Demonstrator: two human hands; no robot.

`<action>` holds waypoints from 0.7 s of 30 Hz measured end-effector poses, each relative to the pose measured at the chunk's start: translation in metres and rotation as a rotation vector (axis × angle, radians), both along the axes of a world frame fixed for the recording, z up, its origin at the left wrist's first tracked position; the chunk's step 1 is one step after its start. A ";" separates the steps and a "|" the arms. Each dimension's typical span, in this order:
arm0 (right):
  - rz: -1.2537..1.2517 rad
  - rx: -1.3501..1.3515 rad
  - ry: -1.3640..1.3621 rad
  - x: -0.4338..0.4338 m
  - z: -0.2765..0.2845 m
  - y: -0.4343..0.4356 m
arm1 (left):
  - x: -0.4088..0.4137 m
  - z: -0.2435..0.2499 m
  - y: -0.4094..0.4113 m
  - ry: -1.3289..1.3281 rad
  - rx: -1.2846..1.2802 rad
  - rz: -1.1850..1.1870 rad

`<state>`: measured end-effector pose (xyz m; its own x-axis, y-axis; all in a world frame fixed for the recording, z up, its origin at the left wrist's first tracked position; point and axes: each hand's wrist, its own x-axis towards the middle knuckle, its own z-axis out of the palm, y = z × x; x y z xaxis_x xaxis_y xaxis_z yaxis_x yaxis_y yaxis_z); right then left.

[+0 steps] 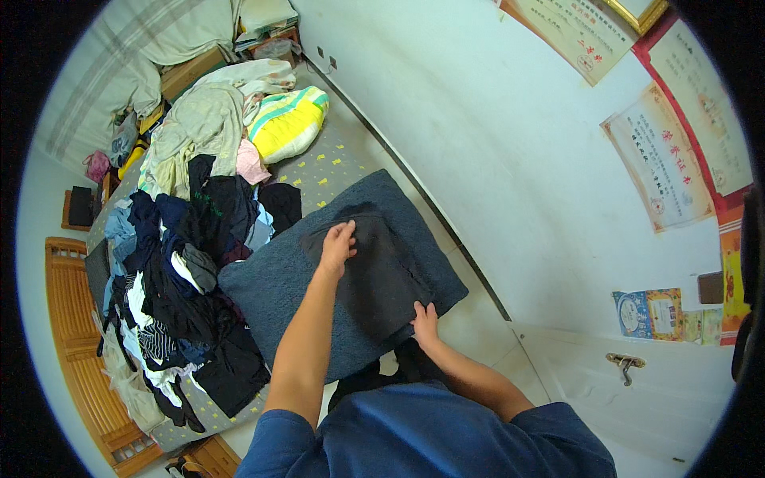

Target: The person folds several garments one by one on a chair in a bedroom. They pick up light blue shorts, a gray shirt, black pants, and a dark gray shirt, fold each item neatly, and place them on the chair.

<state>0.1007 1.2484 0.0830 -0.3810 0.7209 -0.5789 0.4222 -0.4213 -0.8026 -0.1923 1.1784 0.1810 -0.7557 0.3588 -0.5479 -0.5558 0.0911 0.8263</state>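
Observation:
A dark grey garment [376, 275] lies spread on a blue-grey textile-covered surface [269, 299] in front of me. My left hand [339, 245] is over the garment's far left part, its fingers bent; whether it pinches the cloth cannot be made out. At the near right edge of the garment, my right hand [425, 319] has its fingertips at the hem, with thumb and fingers near the cloth. The garment looks folded or layered, with a seam along its right side.
Left of the surface, a heap of mixed clothes [185, 299] covers much of a bed [323, 161]. Farther back lie a yellow-and-white quilt [293, 125] and a pale blanket [209, 119]. A white wall [466, 149] rises on the right, with a door handle [626, 362] near its lower end.

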 end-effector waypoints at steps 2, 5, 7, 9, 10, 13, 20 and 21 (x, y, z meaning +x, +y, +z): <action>-0.030 -0.110 -0.064 0.002 -0.016 0.010 | 0.011 -0.045 -0.009 0.209 -0.151 0.054; -0.045 -0.173 -0.144 0.012 -0.017 0.031 | 0.050 -0.066 -0.029 0.507 -0.284 0.249; -0.060 -0.247 -0.182 0.019 -0.010 0.038 | 0.078 -0.075 -0.054 0.638 -0.535 0.368; -0.049 -0.211 -0.152 0.021 -0.011 0.046 | 0.103 -0.080 -0.073 0.381 -0.555 0.423; -0.030 -0.194 -0.134 0.019 -0.013 0.050 | 0.117 -0.085 -0.082 0.271 -0.452 0.460; -0.111 -0.427 -0.048 0.011 -0.026 0.065 | 0.144 -0.074 -0.079 -0.031 -0.263 0.331; 0.153 -1.139 -0.122 0.005 -0.013 0.033 | 0.179 -0.070 -0.065 -0.366 0.024 0.362; 0.192 -1.205 -0.040 0.001 -0.005 0.024 | 0.181 -0.075 -0.066 -0.392 0.098 0.373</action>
